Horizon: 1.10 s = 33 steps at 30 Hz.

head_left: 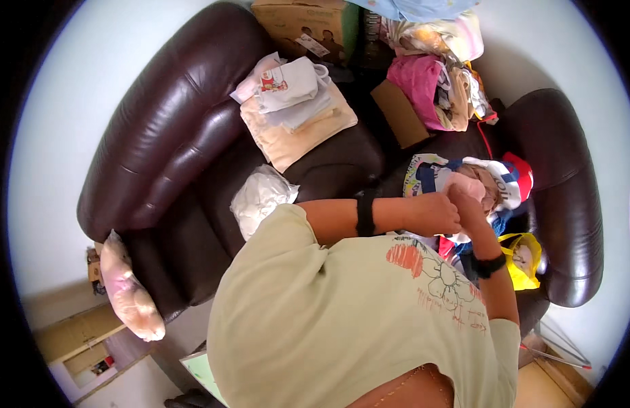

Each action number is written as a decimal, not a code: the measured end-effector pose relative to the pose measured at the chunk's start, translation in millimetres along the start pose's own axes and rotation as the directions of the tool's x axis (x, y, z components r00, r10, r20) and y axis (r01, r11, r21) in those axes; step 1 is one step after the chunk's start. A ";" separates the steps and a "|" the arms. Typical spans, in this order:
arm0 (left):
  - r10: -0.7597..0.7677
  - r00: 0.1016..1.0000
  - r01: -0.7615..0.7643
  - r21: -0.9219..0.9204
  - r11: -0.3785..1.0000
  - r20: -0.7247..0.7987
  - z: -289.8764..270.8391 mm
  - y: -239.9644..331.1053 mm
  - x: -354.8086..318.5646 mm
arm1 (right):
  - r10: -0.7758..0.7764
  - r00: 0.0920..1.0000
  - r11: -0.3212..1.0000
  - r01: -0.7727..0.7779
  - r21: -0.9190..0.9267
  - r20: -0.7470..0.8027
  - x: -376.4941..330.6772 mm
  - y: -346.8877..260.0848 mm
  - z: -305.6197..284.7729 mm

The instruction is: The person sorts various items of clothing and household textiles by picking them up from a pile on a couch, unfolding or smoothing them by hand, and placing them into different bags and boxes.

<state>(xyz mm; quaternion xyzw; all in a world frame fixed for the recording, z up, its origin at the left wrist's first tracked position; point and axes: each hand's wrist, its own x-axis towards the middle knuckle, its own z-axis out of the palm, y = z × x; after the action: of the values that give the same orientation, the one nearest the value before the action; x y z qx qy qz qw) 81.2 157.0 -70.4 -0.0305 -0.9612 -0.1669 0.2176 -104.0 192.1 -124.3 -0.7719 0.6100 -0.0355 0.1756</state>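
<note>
Both hands meet over the dark brown leather sofa [193,136]: the left hand [434,214] and right hand [468,204] each keep a closed grip on a small pale pink cloth [468,185]. Heaped clothes [492,180] crowd beneath; the sofa seat [328,166] lies leftward.

Dark brown leather sofa [172,136] crowded. Folded stack of cream and white garments [298,109] fills middle seat; crumpled white cloth [260,197] just in front. Bare leather strip open between stack and back cushions. Right end blocked: heap of mixed coloured clothes [492,183], yellow bag [522,255]. Far edge walled by brown cardboard box [308,24], pink laundry pile [430,81]. Pale pink pillow [128,289] hangs off left armrest.
</note>
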 end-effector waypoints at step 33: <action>-0.490 0.866 0.498 -0.279 0.821 0.100 -24.6 -2.7 -5.7 | 0.719 0.560 0.629 -0.776 0.044 -0.412 -27.6 47.5 -97.9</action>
<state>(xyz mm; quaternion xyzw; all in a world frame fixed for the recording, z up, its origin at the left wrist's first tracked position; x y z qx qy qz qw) 96.0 146.4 -52.7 0.1852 -0.9028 -0.3587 0.1483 -181.4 186.9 -43.1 -0.4260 0.9022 -0.0671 -0.0070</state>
